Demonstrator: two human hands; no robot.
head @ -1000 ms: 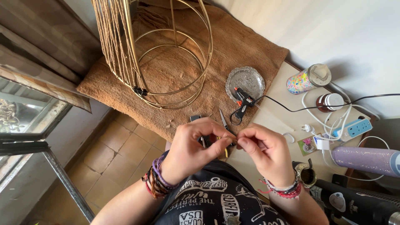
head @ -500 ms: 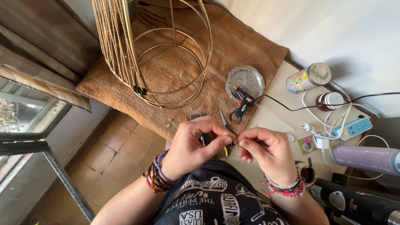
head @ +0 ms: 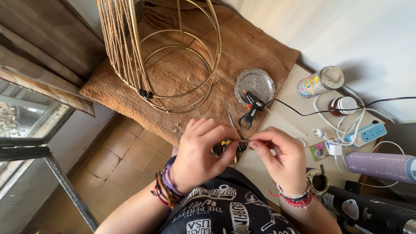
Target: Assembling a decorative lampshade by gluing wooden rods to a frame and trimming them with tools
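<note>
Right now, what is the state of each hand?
Left hand: closed, pinching a thin strand.
Right hand: closed, pinching the same strand.

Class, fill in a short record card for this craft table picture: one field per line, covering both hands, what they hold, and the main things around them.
Left hand: pinches one end of a thin strand, bracelets on wrist
Right hand: pinches the other end
Thin strand: held level between the hands
Wire frame: gold rings, partly wrapped in cord, on brown mat
Glue gun: black, resting on silver dish
Power strip: blue, at right, with white cables
</note>
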